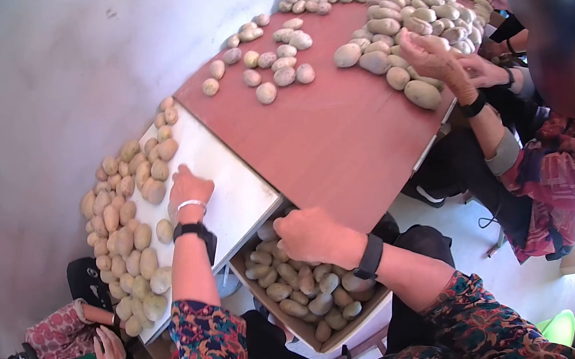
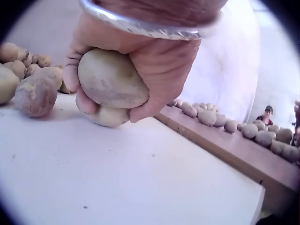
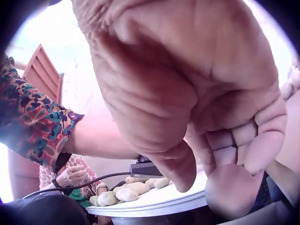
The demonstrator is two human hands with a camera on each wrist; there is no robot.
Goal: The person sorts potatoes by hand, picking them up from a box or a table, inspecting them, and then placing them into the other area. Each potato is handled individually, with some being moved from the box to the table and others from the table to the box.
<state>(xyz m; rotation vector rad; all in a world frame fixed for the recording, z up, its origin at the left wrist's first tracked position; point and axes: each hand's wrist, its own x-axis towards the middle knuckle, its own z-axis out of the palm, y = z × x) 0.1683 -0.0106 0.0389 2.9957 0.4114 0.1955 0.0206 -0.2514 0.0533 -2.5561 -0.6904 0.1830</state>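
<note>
Head view first: what's your left hand [image 1: 190, 193] doing?

It's gripping a pale potato [image 2: 112, 77], your fingers wrapping one side and your thumb pressing the other, low over the white table [image 1: 226, 174]. A second potato [image 2: 108, 117] is showing just beneath; can't tell whether you're gripping that one too.

Whereabouts on the table?

You're working between the potato pile [image 1: 111, 217], which is lining the left edge, and the right edge, which is meeting the red table [image 1: 314, 160].

And your right hand [image 1: 319, 236]?

It's hovering over the far edge of the potato-filled box [image 1: 360, 326], near the white table's near right corner. Your fingers are curling, but a blur is covering the fingertips in the right wrist view; can't tell whether they're holding anything.
</note>
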